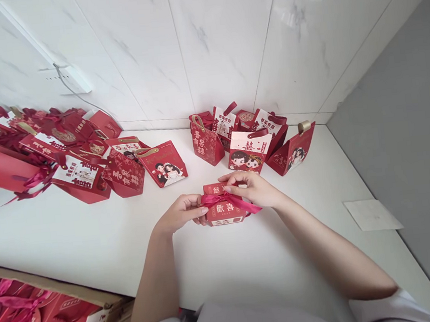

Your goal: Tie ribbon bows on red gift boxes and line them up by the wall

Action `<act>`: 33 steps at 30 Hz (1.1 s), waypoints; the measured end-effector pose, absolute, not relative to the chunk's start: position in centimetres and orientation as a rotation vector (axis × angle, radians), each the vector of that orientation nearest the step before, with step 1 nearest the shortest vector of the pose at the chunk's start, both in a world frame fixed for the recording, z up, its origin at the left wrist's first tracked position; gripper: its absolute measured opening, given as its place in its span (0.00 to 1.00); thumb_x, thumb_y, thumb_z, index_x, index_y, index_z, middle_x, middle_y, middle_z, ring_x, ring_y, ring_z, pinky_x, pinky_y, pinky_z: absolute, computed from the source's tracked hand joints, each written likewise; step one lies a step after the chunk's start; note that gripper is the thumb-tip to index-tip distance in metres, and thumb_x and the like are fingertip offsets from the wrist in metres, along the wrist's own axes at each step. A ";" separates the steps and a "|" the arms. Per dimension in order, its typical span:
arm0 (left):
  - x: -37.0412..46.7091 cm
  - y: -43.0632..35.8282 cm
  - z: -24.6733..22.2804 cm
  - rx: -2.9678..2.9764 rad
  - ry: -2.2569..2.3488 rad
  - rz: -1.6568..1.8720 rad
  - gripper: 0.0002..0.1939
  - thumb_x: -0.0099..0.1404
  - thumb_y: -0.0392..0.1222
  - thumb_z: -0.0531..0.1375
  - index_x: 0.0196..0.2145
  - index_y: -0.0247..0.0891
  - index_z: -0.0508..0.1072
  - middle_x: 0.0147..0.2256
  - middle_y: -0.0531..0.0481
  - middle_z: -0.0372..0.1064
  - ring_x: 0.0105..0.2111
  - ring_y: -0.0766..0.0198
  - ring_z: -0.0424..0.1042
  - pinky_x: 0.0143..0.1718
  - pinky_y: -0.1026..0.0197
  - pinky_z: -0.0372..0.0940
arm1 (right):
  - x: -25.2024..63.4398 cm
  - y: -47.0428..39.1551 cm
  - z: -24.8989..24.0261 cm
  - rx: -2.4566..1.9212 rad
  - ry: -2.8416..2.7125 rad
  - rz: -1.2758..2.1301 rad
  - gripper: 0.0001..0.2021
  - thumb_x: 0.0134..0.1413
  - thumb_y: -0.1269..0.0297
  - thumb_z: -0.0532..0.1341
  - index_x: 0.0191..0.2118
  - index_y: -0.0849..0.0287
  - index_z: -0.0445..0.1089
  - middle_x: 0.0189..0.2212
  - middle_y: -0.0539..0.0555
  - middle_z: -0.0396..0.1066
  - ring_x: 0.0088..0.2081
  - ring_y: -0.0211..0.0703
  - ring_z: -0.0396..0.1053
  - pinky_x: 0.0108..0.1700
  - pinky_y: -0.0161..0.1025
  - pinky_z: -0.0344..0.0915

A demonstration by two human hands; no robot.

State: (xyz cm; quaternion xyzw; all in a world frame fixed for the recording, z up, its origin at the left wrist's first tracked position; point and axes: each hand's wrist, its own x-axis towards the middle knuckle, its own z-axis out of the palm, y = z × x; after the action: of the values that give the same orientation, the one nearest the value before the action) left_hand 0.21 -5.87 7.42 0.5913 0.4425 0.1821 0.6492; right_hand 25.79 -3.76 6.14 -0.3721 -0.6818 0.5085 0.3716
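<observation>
A small red gift box [226,216] with pale Chinese lettering is between my hands over the white table. A crimson ribbon [244,202] crosses it, with a knot or bow near the top and one tail trailing to the right. My left hand [185,211] grips the box's left side, thumb in front at the ribbon's left end. From above right, my right hand [246,186] pinches at the ribbon near the knot, its fingertips bent over the top of the box. What lies under those fingertips is partly hidden.
Several red gift boxes [250,147] stand behind my hands, near the tiled wall. More boxes [81,170] crowd the left side. At lower left is a carton [94,295] full of ribboned boxes. A white sheet [372,214] lies at the table's right edge.
</observation>
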 end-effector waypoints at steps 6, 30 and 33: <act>0.2 -6.0 7.6 1.342 1.006 0.418 0.12 0.62 0.47 0.63 0.35 0.34 0.72 0.29 0.48 0.76 0.28 0.66 0.74 0.29 0.67 0.62 | 25.5 -3.8 6.0 -0.946 -1.700 1.282 0.09 0.56 0.61 0.64 0.28 0.58 0.71 0.51 0.58 0.73 0.48 0.48 0.73 0.52 0.45 0.64; 0.4 -5.9 7.6 1.335 1.046 0.413 0.15 0.63 0.51 0.62 0.36 0.35 0.73 0.32 0.49 0.76 0.32 0.65 0.75 0.34 0.65 0.66 | 26.1 -4.0 6.6 -1.063 -1.774 1.248 0.07 0.55 0.58 0.65 0.33 0.55 0.77 0.52 0.58 0.72 0.53 0.51 0.70 0.56 0.48 0.61; 0.4 -5.9 7.6 1.345 1.054 0.422 0.15 0.64 0.52 0.61 0.34 0.35 0.73 0.32 0.48 0.75 0.32 0.64 0.75 0.34 0.65 0.66 | 26.1 -4.1 6.7 -1.054 -1.777 1.240 0.07 0.56 0.59 0.65 0.32 0.56 0.76 0.51 0.57 0.73 0.51 0.50 0.71 0.56 0.48 0.61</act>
State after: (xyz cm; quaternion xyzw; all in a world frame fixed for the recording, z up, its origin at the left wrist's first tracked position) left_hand 0.45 -5.92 7.60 0.5888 0.4616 0.1848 0.6373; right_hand 26.06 -4.07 6.71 -0.4085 -0.6886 0.4807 0.3577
